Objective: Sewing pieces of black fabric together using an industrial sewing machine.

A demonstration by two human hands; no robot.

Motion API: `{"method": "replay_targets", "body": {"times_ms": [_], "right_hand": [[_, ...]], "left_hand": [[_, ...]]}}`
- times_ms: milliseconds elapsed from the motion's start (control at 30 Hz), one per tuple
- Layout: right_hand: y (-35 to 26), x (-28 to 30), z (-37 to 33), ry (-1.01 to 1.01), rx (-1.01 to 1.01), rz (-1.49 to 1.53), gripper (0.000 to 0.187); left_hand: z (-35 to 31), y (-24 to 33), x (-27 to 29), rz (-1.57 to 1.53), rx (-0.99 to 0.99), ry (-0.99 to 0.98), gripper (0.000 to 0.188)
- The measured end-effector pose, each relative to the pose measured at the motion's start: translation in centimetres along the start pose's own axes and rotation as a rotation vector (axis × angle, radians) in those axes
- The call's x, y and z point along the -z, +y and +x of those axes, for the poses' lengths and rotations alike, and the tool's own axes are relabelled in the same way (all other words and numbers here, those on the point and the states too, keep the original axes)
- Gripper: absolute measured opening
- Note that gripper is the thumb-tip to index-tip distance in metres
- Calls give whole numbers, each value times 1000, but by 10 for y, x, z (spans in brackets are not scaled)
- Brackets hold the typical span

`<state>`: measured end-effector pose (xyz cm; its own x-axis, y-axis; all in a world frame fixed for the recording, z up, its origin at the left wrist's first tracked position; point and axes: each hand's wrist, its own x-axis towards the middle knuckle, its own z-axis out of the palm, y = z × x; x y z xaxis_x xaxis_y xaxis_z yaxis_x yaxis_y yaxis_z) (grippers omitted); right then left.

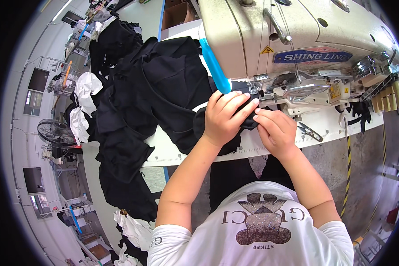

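Observation:
Both hands are at the front of a large cream industrial sewing machine, working on black fabric. My left hand presses and grips the cloth just left of the presser foot, its fingers close together and pointing toward the needle area. To the right, my right hand pinches the fabric's near edge between thumb and fingers, close to my left fingertips. Part of the cloth under my left palm is hidden. A pair of thread snips lies on the white machine table, just right of my right hand.
A bright blue strip hangs down the machine's left side. Black garments spread across the left, beside crumpled white paper. A ruler scale runs along the table's front edge. Thread guides and wooden-looking pieces stand at right.

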<state>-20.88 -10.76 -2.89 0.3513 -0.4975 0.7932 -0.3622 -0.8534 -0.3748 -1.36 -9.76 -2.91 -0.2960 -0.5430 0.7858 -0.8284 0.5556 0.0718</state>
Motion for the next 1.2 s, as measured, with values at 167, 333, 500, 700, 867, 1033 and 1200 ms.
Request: {"method": "replay_targets", "body": {"times_ms": [167,333,500,700,867,1033,1200], "right_hand": [[0,0,1,6,-6,-20,31],[2,-1,4,21,-1,-35,30],[4,-3,5,27,-2,-38,30],[6,-6,6,50,-1,-27,30],[7,-10,3,54,-2,-29,32],[5,-9,6,51,8,-48,31],[-3,-2,20,-6,22,-64,28]], "left_hand": [[1,1,1,-8,23,-15,39],[-1,1,0,-4,21,-7,42],[-1,-1,1,3,13,-9,42],[-1,0,9,14,18,-17,42],[-20,17,29,57,149,-1,31],[-37,47,59,35,426,20,43],[-27,72,87,-13,537,66,39]]}}
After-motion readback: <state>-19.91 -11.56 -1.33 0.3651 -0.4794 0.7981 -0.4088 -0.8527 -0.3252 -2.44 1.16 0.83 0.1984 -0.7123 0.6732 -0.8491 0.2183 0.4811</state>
